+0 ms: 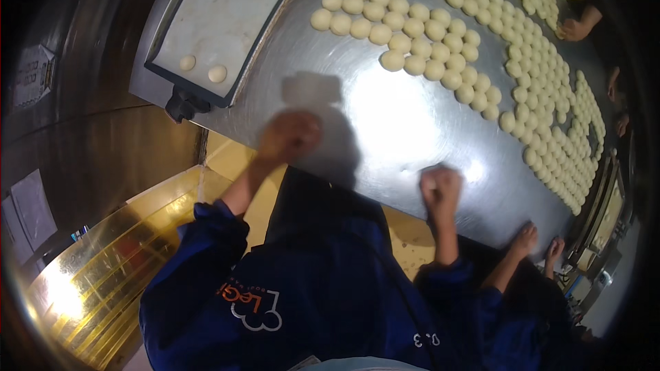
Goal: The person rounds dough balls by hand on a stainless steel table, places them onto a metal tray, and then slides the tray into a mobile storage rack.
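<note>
My left hand (292, 136), blurred, is closed over the near edge of the steel table (268, 82), right of and below a tray (192, 27) holding two pale dough balls (217, 73). My right hand (441, 191) is closed near the table's front edge, with a small pale patch at its fingers; I cannot make out what either hand holds. Rows of round dough balls (414, 27) lie beyond my hands, toward the back and right.
Other people's hands are at the far edge (574, 27) and beside me at the lower right (524, 240). A steel wall panel (69, 130) stands at left, above a yellowish floor (223, 151). More trays or equipment (605, 213) stand at far right.
</note>
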The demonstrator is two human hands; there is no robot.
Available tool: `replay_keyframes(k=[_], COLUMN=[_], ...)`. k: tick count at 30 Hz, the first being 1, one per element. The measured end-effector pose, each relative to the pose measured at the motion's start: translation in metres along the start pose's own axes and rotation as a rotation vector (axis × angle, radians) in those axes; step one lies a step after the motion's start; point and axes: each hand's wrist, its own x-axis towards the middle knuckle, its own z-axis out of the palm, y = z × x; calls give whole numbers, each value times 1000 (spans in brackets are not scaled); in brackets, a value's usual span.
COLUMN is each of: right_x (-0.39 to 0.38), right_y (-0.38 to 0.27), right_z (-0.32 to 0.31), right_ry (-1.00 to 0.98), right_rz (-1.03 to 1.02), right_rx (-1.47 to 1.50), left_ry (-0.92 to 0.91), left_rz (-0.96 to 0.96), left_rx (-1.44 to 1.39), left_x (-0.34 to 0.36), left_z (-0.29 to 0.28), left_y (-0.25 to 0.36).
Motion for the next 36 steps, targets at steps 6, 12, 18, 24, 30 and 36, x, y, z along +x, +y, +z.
replay_keyframes(k=[6, 12, 18, 24, 30, 36], right_x=[93, 22, 93, 38, 75, 50], right_y=[-61, -5, -76, -18, -84, -21], right_z=[32, -14, 44, -5, 52, 12], right_ry=[229, 34, 155, 78, 133, 331], right_rz=[13, -43, 27, 78, 81, 133], right_rx=[-123, -226, -46, -204, -87, -391], left_ry=[162, 20, 100, 135, -88, 198], left_rz=[-59, -65, 91, 112, 97, 136], left_rx=[-6, 146, 43, 168, 43, 368], left_x=[74, 19, 58, 36, 43, 42], left_z=[44, -12, 47, -6, 54, -2], left_y=[32, 0, 16, -12, 33, -6])
